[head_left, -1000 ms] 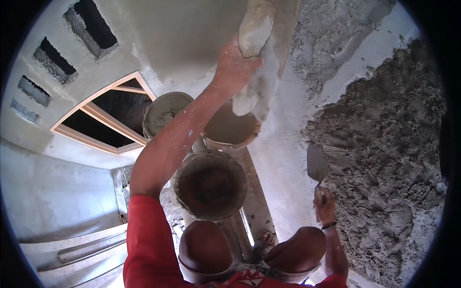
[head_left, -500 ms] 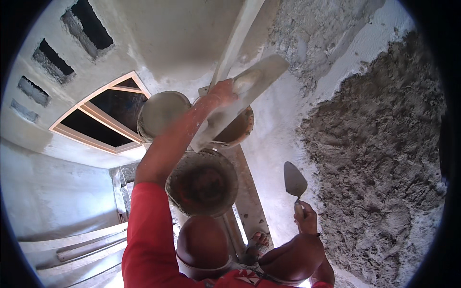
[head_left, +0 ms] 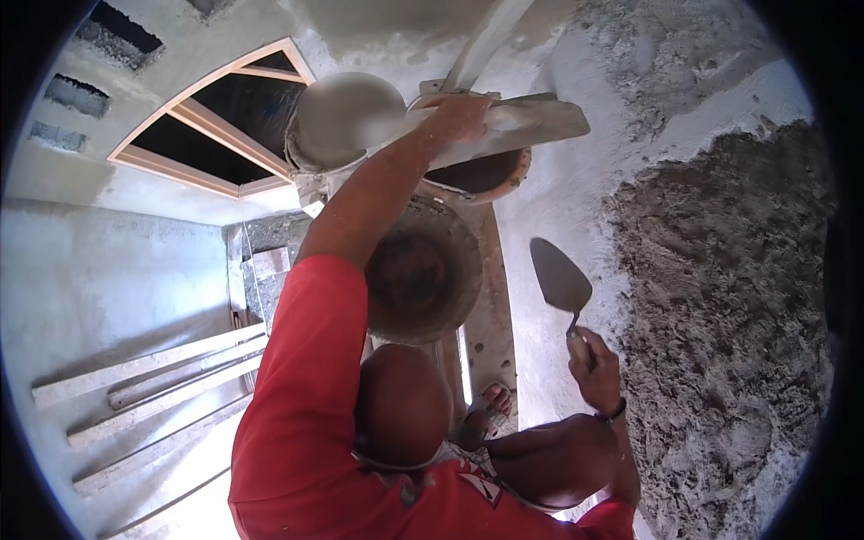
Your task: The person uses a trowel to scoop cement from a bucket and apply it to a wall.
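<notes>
My left hand [head_left: 459, 117] grips a long pale plastering float [head_left: 549, 119], held level above an orange-rimmed bucket [head_left: 486, 171] with dark contents. A round bucket [head_left: 333, 115], pale and partly blurred inside, sits just left of it. A larger, mud-stained round tub [head_left: 423, 270] stands below my outstretched arm, near my knees. My right hand [head_left: 594, 369] is closed on the handle of a pointed trowel [head_left: 558, 274], its blade raised in front of the plastered surface at right.
The rough mortar patch [head_left: 720, 324] covers the right side. A wooden-framed opening [head_left: 189, 114] and small holes sit in the wall at upper left. Wooden planks [head_left: 153, 387] lie at lower left. A narrow board [head_left: 486, 40] leans behind the buckets; my knees and sandalled foot are below.
My left hand and float have come down from high up, the float turning nearly horizontal over the buckets. The trowel shifted left, then rose slightly. The view has shifted.
</notes>
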`<move>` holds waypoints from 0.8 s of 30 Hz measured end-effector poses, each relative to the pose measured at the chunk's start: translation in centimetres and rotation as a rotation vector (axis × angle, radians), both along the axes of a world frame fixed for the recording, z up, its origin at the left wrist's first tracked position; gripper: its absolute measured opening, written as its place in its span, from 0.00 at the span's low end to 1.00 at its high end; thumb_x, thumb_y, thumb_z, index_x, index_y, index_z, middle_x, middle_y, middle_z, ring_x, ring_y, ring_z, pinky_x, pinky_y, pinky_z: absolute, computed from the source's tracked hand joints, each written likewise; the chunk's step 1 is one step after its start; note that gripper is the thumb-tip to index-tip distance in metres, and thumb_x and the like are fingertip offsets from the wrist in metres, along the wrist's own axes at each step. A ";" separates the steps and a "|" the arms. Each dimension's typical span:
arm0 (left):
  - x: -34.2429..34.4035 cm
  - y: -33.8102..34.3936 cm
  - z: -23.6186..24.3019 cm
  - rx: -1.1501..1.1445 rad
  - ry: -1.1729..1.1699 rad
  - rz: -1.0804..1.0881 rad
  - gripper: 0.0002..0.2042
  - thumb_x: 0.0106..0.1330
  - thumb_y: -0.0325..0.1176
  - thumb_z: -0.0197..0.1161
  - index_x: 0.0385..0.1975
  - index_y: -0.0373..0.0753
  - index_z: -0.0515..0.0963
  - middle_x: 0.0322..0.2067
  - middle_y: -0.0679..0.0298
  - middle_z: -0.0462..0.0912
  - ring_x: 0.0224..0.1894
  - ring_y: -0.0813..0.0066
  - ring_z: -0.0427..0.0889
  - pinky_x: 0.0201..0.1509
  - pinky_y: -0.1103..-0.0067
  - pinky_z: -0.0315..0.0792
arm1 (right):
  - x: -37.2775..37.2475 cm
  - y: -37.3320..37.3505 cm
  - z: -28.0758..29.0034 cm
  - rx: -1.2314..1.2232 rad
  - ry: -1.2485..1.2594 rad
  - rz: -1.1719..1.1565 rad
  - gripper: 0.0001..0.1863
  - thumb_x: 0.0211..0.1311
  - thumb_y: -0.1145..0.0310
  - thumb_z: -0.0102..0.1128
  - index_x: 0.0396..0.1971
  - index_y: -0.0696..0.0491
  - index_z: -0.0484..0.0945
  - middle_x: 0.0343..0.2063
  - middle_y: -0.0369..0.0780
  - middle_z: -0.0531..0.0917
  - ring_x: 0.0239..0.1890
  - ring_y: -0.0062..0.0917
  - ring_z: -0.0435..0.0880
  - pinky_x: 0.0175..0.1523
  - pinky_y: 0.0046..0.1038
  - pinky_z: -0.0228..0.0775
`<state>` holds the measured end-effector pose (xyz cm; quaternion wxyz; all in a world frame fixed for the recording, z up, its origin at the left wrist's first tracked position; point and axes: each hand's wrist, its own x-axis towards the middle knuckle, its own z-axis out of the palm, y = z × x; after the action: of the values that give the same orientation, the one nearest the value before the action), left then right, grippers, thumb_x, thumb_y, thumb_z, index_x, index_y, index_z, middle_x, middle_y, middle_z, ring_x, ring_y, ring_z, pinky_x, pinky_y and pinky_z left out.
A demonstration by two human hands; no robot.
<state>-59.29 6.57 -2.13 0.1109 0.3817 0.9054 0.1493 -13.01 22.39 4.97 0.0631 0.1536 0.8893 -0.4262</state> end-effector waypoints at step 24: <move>28.9 -22.7 -4.3 1.231 -0.723 0.826 0.30 0.45 0.22 0.53 0.55 0.32 0.68 0.45 0.58 0.79 0.49 0.69 0.77 0.57 0.75 0.68 | -23.5 -14.5 -5.0 0.546 -0.088 1.211 0.10 0.47 0.68 0.61 0.30 0.55 0.78 0.27 0.44 0.83 0.33 0.38 0.83 0.41 0.40 0.75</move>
<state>-30.35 -16.16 -6.44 0.1026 -0.0611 0.6376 0.7611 -36.49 7.87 -0.05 0.2863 -0.3454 0.8911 -0.0684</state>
